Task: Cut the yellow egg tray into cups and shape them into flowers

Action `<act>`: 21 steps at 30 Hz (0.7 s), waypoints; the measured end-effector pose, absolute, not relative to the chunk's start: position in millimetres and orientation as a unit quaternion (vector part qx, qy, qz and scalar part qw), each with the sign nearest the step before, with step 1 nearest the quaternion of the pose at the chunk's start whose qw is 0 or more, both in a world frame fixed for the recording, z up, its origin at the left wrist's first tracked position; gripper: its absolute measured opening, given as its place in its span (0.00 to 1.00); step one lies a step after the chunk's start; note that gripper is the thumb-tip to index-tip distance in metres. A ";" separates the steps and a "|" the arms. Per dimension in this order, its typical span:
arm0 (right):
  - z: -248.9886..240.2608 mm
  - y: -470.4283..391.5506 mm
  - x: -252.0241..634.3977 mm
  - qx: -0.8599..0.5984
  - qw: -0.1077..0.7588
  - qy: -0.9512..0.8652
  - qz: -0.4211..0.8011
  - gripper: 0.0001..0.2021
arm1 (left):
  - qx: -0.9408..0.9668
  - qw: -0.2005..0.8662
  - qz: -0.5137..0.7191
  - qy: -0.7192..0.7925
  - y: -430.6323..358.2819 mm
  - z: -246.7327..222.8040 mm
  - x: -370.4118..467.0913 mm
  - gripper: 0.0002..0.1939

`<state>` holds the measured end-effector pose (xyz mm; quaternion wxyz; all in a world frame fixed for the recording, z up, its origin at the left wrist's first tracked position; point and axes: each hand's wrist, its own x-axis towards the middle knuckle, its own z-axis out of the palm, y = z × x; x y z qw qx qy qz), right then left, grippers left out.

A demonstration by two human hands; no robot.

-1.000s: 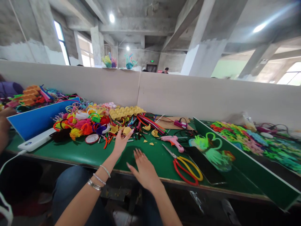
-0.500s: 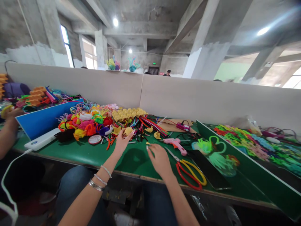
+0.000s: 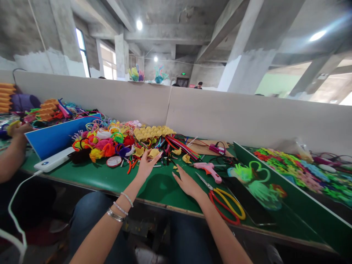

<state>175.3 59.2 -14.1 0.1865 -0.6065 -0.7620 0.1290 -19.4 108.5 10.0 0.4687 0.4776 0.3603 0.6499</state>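
Note:
My left hand [image 3: 146, 167] holds a yellow carton cup piece [image 3: 154, 153] between thumb and fingers, above the green tabletop [image 3: 162, 189]. Low over the table, my right hand [image 3: 185, 179] has its fingers apart beside a small yellow scrap [image 3: 175, 167], with nothing visible in it. More yellow cup pieces [image 3: 187, 158] lie just beyond my hands. Behind them the yellow egg carton [image 3: 154, 132] rests on bundled pipe cleaners. To the right of my right hand are a pink glue gun [image 3: 208, 171] and scissors [image 3: 229, 205] with red and yellow handles.
A colourful pile [image 3: 106, 143] and a white power strip [image 3: 55, 160] are on the left. A black phone [image 3: 249, 201] and green fuzzy shapes [image 3: 257, 183] lie right, before a divider [image 3: 288, 194]. Another person's arm [image 3: 13, 156] is at far left.
The view has shifted slightly, moving the scene a little to the right. My right hand's fingers now point more to the left, near the yellow scrap. My left hand keeps its cup piece.

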 end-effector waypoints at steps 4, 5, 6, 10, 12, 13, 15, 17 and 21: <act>-12.4 59.5 176.6 -0.581 0.185 -0.781 0.132 0.28 | 0.488 0.464 0.642 0.367 108.2 11.0 -20.2 0.23; -12.1 58.4 176.1 -0.577 0.184 -0.785 0.133 0.28 | 0.490 0.465 0.639 0.367 108.3 10.7 -20.3 0.23; -11.8 56.9 175.3 -0.573 0.183 -0.787 0.135 0.27 | 0.489 0.468 0.638 0.367 108.4 10.3 -20.4 0.23; -10.0 48.5 172.3 -0.563 0.179 -0.794 0.144 0.26 | 0.492 0.464 0.645 0.356 108.8 7.6 -19.9 0.23; -8.4 44.3 171.5 -0.561 0.176 -0.795 0.148 0.27 | 0.502 0.455 0.647 0.350 108.9 6.4 -19.7 0.23; -7.5 42.1 170.9 -0.560 0.174 -0.796 0.150 0.27 | 0.505 0.452 0.647 0.350 109.0 6.0 -19.7 0.22; -5.4 36.8 168.4 -0.558 0.169 -0.798 0.151 0.27 | 0.508 0.448 0.646 0.354 109.4 5.1 -19.7 0.23; -3.6 28.9 162.1 -0.548 0.168 -0.806 0.144 0.27 | 0.512 0.445 0.644 0.353 109.8 4.5 -19.4 0.23; -4.2 2.7 133.8 -0.489 0.175 -0.848 0.108 0.24 | 0.515 0.448 0.642 0.350 109.4 4.0 -18.2 0.23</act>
